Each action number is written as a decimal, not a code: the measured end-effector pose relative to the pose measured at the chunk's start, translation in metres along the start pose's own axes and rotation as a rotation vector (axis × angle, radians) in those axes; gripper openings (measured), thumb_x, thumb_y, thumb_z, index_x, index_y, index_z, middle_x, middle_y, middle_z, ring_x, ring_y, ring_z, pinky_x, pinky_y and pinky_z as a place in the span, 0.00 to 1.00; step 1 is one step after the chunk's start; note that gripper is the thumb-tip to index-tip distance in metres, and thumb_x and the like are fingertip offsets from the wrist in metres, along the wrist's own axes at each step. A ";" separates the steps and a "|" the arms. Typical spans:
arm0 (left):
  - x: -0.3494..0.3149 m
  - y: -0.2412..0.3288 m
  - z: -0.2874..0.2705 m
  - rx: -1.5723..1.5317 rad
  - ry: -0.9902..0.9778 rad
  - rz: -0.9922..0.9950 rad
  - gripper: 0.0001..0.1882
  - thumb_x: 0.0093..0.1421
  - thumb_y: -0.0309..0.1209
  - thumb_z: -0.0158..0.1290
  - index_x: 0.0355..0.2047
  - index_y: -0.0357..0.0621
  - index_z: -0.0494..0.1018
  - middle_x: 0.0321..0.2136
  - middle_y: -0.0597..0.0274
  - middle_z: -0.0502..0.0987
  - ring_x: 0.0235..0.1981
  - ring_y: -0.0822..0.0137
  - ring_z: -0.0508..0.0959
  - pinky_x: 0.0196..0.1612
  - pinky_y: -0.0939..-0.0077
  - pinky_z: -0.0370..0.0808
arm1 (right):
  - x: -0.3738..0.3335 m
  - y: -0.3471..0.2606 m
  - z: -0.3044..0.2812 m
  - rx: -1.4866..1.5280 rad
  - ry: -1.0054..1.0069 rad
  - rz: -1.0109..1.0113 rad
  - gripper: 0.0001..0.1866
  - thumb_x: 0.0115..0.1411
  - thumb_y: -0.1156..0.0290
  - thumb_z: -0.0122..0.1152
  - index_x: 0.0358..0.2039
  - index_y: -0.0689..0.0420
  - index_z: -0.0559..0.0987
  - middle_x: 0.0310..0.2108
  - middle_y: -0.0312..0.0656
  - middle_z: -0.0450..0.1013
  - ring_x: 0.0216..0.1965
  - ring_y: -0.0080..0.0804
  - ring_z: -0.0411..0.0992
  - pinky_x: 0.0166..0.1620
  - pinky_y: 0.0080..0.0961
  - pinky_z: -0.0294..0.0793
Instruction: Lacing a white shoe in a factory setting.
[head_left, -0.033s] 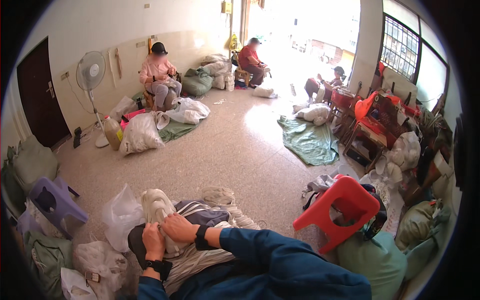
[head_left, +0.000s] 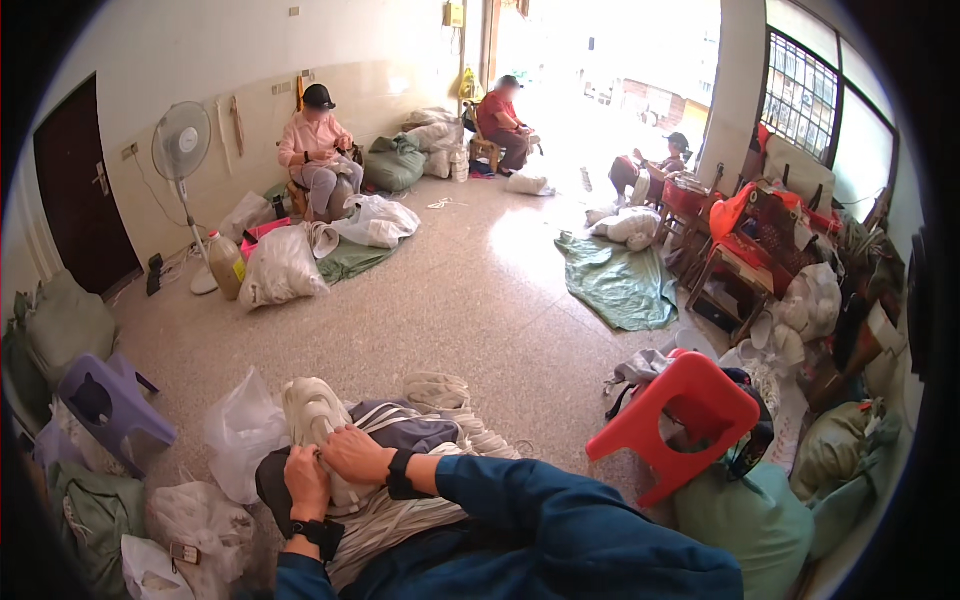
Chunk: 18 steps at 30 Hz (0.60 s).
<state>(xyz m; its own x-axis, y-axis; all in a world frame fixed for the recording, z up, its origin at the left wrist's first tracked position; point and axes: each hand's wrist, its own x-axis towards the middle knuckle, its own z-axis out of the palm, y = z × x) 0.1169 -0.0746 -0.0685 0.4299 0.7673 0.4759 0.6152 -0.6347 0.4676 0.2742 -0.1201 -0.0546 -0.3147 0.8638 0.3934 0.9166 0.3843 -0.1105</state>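
Observation:
A thick looped bundle of cream flat cord [head_left: 310,408] stands upright over my lap. My left hand [head_left: 307,480] is closed at its near side, fingers bent in a pinch. Right beside it, my right hand [head_left: 358,457] is also closed on the bundle, with its fingertips almost touching the left hand's. Whatever small piece lies between the fingertips is hidden. Long loose strands of cream cord [head_left: 400,530] spread across my lap below the wrists. Another coil of cord [head_left: 437,391] lies just beyond, next to dark grey cloth [head_left: 412,428].
Plastic bags [head_left: 243,430] and a purple stool [head_left: 115,405] stand at my left. To my right, a tilted red stool [head_left: 670,415] rests by a green sack [head_left: 750,520]. Farther off are a fan [head_left: 182,145], a filled sack [head_left: 283,268], a green sheet [head_left: 620,285] and three seated people.

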 end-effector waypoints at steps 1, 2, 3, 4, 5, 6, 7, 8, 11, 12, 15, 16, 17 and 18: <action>0.001 -0.002 0.000 -0.002 -0.002 0.001 0.06 0.57 0.24 0.55 0.34 0.38 0.79 0.31 0.43 0.78 0.37 0.40 0.79 0.41 0.50 0.75 | 0.005 0.000 0.004 -0.001 -0.001 0.003 0.08 0.56 0.68 0.58 0.30 0.58 0.81 0.33 0.47 0.77 0.39 0.44 0.76 0.45 0.39 0.71; 0.003 -0.006 -0.001 -0.052 -0.008 -0.029 0.06 0.56 0.24 0.55 0.33 0.39 0.80 0.31 0.44 0.79 0.36 0.40 0.79 0.41 0.50 0.75 | 0.010 -0.001 0.008 -0.016 0.002 0.013 0.08 0.57 0.68 0.58 0.29 0.58 0.81 0.30 0.46 0.77 0.36 0.43 0.77 0.44 0.39 0.71; 0.005 -0.010 -0.003 -0.099 -0.013 -0.059 0.06 0.56 0.24 0.55 0.33 0.39 0.80 0.31 0.45 0.79 0.36 0.41 0.79 0.42 0.51 0.76 | 0.016 -0.003 0.011 -0.030 0.005 0.022 0.09 0.57 0.67 0.57 0.27 0.57 0.81 0.28 0.45 0.77 0.33 0.42 0.77 0.42 0.38 0.71; 0.007 -0.014 -0.004 -0.102 -0.016 -0.057 0.06 0.56 0.24 0.55 0.33 0.39 0.80 0.31 0.45 0.79 0.36 0.41 0.79 0.42 0.51 0.76 | 0.021 -0.004 0.014 -0.032 0.004 0.026 0.09 0.57 0.67 0.57 0.27 0.57 0.81 0.28 0.45 0.77 0.33 0.42 0.77 0.42 0.38 0.71; 0.008 -0.017 -0.004 -0.136 -0.022 -0.064 0.07 0.56 0.24 0.55 0.34 0.39 0.80 0.31 0.45 0.80 0.36 0.41 0.80 0.41 0.51 0.75 | 0.025 -0.005 0.016 -0.053 -0.020 0.052 0.09 0.58 0.67 0.57 0.27 0.56 0.81 0.26 0.42 0.77 0.32 0.41 0.77 0.41 0.37 0.70; 0.008 -0.015 -0.006 -0.172 -0.033 -0.071 0.07 0.57 0.24 0.54 0.35 0.39 0.79 0.31 0.44 0.80 0.36 0.41 0.80 0.40 0.50 0.75 | 0.027 -0.006 0.019 -0.074 -0.046 0.082 0.09 0.58 0.67 0.57 0.26 0.55 0.81 0.25 0.40 0.77 0.31 0.39 0.77 0.41 0.36 0.69; 0.008 -0.013 -0.008 -0.179 -0.043 -0.066 0.07 0.57 0.24 0.54 0.35 0.39 0.79 0.31 0.44 0.80 0.36 0.41 0.80 0.40 0.50 0.75 | 0.028 -0.006 0.022 -0.077 -0.049 0.093 0.09 0.58 0.67 0.57 0.26 0.55 0.81 0.25 0.40 0.77 0.31 0.39 0.77 0.41 0.36 0.69; 0.009 -0.012 -0.010 -0.172 -0.038 -0.077 0.07 0.57 0.25 0.54 0.36 0.39 0.79 0.31 0.44 0.80 0.36 0.40 0.80 0.41 0.50 0.75 | 0.029 -0.007 0.025 -0.121 0.004 0.061 0.09 0.59 0.67 0.56 0.26 0.54 0.81 0.24 0.39 0.77 0.31 0.38 0.77 0.40 0.36 0.68; 0.005 -0.012 -0.010 -0.116 -0.064 -0.050 0.06 0.60 0.26 0.54 0.37 0.38 0.76 0.33 0.44 0.79 0.38 0.39 0.79 0.41 0.50 0.74 | 0.023 -0.012 0.026 -0.187 0.069 0.040 0.08 0.60 0.67 0.56 0.26 0.53 0.79 0.24 0.39 0.77 0.30 0.37 0.77 0.41 0.35 0.67; 0.005 -0.009 -0.009 -0.092 -0.051 -0.029 0.06 0.61 0.26 0.53 0.37 0.37 0.76 0.33 0.44 0.79 0.38 0.39 0.79 0.40 0.50 0.74 | 0.022 -0.012 0.025 -0.205 0.073 0.040 0.08 0.60 0.67 0.56 0.27 0.54 0.78 0.24 0.40 0.77 0.31 0.37 0.77 0.41 0.35 0.67; 0.004 -0.005 -0.008 -0.104 -0.010 -0.007 0.07 0.62 0.28 0.52 0.36 0.35 0.76 0.33 0.41 0.79 0.37 0.37 0.78 0.39 0.49 0.74 | 0.023 -0.013 0.023 -0.182 0.021 0.059 0.07 0.61 0.67 0.55 0.29 0.54 0.78 0.25 0.40 0.78 0.31 0.37 0.77 0.43 0.36 0.67; 0.004 -0.005 -0.009 -0.135 0.026 -0.006 0.09 0.62 0.29 0.52 0.35 0.34 0.75 0.33 0.39 0.79 0.37 0.35 0.77 0.39 0.49 0.73 | 0.024 -0.014 0.022 -0.143 -0.029 0.069 0.07 0.61 0.67 0.55 0.30 0.55 0.78 0.26 0.41 0.78 0.31 0.38 0.78 0.44 0.36 0.68; 0.001 -0.006 -0.011 -0.132 0.018 -0.012 0.09 0.62 0.29 0.52 0.35 0.34 0.75 0.33 0.39 0.79 0.37 0.35 0.77 0.39 0.49 0.73 | 0.022 -0.017 0.022 -0.133 -0.034 0.071 0.07 0.61 0.67 0.55 0.30 0.55 0.78 0.26 0.41 0.78 0.31 0.38 0.78 0.44 0.36 0.68; -0.001 -0.007 -0.013 -0.101 0.001 0.005 0.09 0.62 0.29 0.52 0.36 0.35 0.76 0.33 0.39 0.79 0.37 0.35 0.78 0.39 0.49 0.73 | 0.019 -0.018 0.024 -0.136 0.030 0.066 0.07 0.61 0.67 0.55 0.30 0.55 0.78 0.26 0.41 0.78 0.32 0.38 0.79 0.45 0.38 0.69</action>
<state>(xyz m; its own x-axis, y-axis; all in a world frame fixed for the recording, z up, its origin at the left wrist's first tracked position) 0.1034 -0.0720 -0.0625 0.4320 0.7638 0.4796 0.5432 -0.6449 0.5377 0.2461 -0.1033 -0.0669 -0.2476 0.8749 0.4163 0.9604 0.2782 -0.0134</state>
